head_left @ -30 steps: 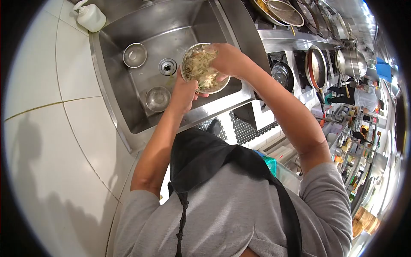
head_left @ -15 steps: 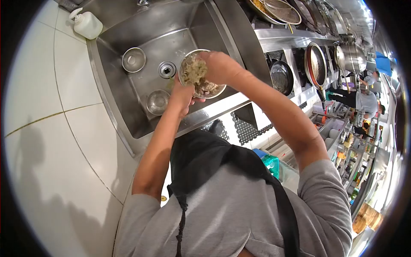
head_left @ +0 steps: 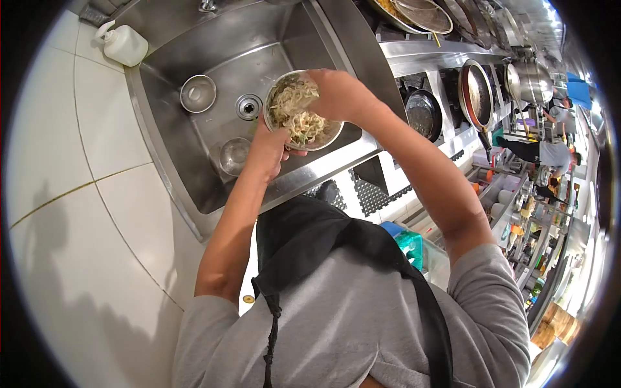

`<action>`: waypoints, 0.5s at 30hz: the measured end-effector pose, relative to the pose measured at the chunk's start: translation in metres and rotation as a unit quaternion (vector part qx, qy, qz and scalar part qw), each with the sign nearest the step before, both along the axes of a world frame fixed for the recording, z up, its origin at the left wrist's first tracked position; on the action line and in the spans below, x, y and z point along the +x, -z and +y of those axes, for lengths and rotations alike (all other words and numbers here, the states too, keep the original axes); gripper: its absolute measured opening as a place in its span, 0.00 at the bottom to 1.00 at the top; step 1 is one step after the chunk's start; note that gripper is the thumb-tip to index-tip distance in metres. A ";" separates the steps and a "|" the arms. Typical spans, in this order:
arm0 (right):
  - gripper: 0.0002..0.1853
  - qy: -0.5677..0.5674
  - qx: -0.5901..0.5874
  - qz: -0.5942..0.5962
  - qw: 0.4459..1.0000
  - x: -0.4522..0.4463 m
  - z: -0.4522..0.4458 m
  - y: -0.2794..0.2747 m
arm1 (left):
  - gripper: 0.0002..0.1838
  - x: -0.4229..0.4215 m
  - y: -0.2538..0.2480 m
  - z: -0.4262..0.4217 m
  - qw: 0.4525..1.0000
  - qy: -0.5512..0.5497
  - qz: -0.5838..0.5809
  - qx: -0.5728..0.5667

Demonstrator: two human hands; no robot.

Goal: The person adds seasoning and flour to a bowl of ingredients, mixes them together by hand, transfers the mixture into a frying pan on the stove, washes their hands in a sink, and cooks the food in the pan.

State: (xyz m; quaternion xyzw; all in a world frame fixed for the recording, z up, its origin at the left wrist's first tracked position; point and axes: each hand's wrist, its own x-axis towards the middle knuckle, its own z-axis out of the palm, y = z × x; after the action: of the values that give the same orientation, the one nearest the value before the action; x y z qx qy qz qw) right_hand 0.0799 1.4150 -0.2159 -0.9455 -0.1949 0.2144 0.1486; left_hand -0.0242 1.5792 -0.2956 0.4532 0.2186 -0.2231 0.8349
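My left hand (head_left: 270,147) grips the near-left rim of a round metal bowl (head_left: 334,134), thumb over the edge and fingers underneath. The bowl is tilted above the sink's front part. In it lies a pale, stringy, shredded food (head_left: 306,127) with greenish bits; its exact kind I cannot make out. My right hand (head_left: 339,97) reaches over the far-right rim, its fingers curled down into the food and partly hidden and blurred there.
In the steel sink (head_left: 223,71) are a small metal bowl (head_left: 198,94), another small bowl (head_left: 235,156) and a drain (head_left: 248,107). A white pump bottle (head_left: 125,45) stands at the sink's corner. To the right, a stove carries pans (head_left: 475,94). A person (head_left: 553,154) is farther off.
My right hand has moved slightly down and right in the bowl. The clump it lifted has spread out, so more pale strands show. My left hand still holds the rim.
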 end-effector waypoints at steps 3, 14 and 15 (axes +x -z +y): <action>0.33 0.005 0.121 0.003 0.993 -0.011 -0.006 0.044 | 0.42 0.004 0.000 0.005 0.999 0.046 -0.019 -0.020; 0.28 0.200 0.352 0.305 0.862 -0.006 -0.025 0.047 | 0.32 0.037 -0.004 0.019 0.976 0.197 0.081 0.041; 0.27 0.136 0.369 0.249 0.885 -0.003 -0.030 0.047 | 0.35 0.039 -0.001 0.020 0.980 0.185 0.067 0.041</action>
State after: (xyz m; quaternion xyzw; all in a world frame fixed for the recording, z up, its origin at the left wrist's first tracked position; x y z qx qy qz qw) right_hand 0.0766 1.3846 -0.2631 -0.7553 -0.0858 0.3329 0.5581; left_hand 0.0149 1.5991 -0.2950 0.5038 0.1958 -0.3942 0.7433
